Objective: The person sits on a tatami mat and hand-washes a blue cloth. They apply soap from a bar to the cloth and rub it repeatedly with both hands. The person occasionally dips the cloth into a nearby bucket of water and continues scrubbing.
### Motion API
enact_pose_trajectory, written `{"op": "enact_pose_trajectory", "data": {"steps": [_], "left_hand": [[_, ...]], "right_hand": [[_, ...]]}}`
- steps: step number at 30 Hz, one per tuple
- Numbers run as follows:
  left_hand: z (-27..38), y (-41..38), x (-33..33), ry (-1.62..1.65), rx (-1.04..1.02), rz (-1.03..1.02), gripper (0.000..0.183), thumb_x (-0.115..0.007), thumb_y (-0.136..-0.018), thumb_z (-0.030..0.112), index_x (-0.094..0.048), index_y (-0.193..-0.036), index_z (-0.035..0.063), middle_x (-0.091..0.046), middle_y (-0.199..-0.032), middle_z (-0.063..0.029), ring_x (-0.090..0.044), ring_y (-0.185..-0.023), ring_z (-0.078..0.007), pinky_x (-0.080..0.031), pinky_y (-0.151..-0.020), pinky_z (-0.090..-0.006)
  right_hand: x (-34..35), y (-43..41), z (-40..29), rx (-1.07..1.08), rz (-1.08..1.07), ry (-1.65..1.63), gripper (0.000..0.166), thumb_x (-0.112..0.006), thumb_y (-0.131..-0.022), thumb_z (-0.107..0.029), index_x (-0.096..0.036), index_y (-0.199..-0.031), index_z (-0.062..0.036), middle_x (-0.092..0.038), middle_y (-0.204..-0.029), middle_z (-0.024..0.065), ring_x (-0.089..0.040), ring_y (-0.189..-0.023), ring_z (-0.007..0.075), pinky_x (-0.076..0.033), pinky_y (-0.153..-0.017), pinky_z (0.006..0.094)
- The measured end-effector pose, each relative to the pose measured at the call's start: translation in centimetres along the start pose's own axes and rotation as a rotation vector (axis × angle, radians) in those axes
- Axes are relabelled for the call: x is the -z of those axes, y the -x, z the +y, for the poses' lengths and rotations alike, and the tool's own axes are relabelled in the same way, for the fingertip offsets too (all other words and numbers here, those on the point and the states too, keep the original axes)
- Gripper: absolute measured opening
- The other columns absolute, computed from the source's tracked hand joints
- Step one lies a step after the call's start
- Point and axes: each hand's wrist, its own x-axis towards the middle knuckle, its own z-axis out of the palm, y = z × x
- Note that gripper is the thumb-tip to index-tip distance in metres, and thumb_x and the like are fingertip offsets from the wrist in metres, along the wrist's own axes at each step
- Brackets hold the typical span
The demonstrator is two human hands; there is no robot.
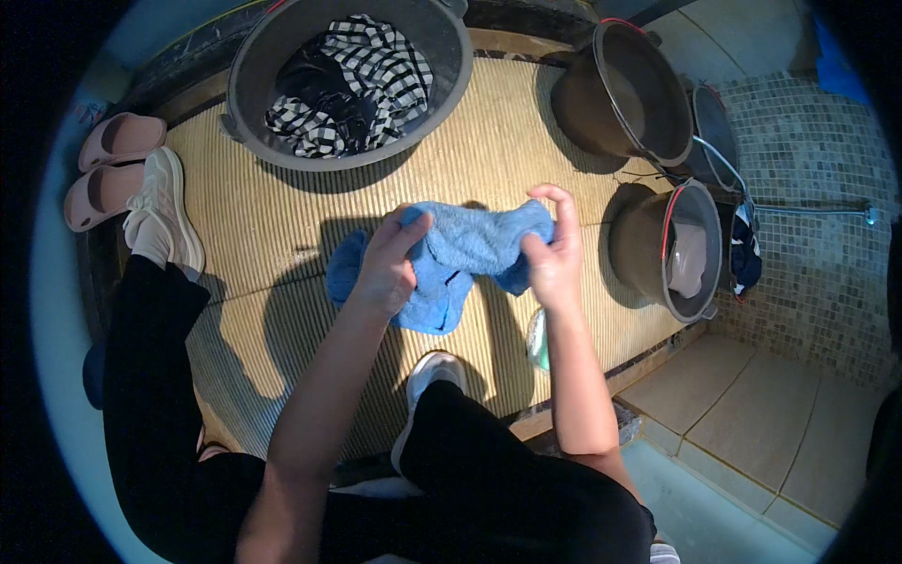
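A blue fleecy cloth [479, 236], perhaps a towel, is stretched between my two hands above the ribbed mat. My left hand [391, 257] pinches one side of it, thumb on top. On the other side my right hand [557, 247] grips a bunched corner, with its index finger raised and curved. Lower folds of blue cloth [430, 303] hang below and behind my left hand; whether they all belong to one piece I cannot tell. Partly hidden by my right forearm, a small white and green object [538, 342] lies on the mat.
A large grey basin [451, 92] holds black-and-white checked fabric [377, 77] and dark cloth. To the right stand a brown-grey bucket [578, 106] and another bucket [638, 240] with something pale inside. Pink slippers [106, 190] lie at left. The ribbed mat [239, 190] ends beside floor tiles [747, 402].
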Motion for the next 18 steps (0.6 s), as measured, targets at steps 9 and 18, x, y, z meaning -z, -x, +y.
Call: {"op": "enact_pose_trajectory", "data": {"steps": [9,18], "left_hand": [[-2.5,-1.5,5.0,0.395,0.311,-0.080,0.030,-0.056,-0.086,0.037,-0.056,-0.083,0.0075,-0.055,-0.068,-0.0041,-0.053,-0.062,-0.0155,-0.042,-0.054,-0.0274],[-5.9,-1.5,5.2,-0.553,-0.102,0.078,0.033,-0.050,-0.090,0.026,-0.052,-0.116,0.0059,-0.057,-0.099,-0.0070,-0.055,-0.094,-0.0150,-0.045,-0.083,-0.0294]], "right_hand": [[-10.0,4.3,3.8,0.716,-0.231,0.934,0.020,-0.061,-0.076,-0.027,-0.059,-0.069,-0.0082,-0.053,-0.061,0.0089,-0.054,-0.052,0.0276,-0.042,-0.045,0.0347],[-8.8,3.7,2.1,0.655,-0.088,0.517,0.014,-0.059,-0.076,-0.019,-0.061,-0.066,-0.0096,-0.057,-0.059,0.0099,-0.056,-0.049,0.0285,-0.045,-0.049,0.0384]]}}
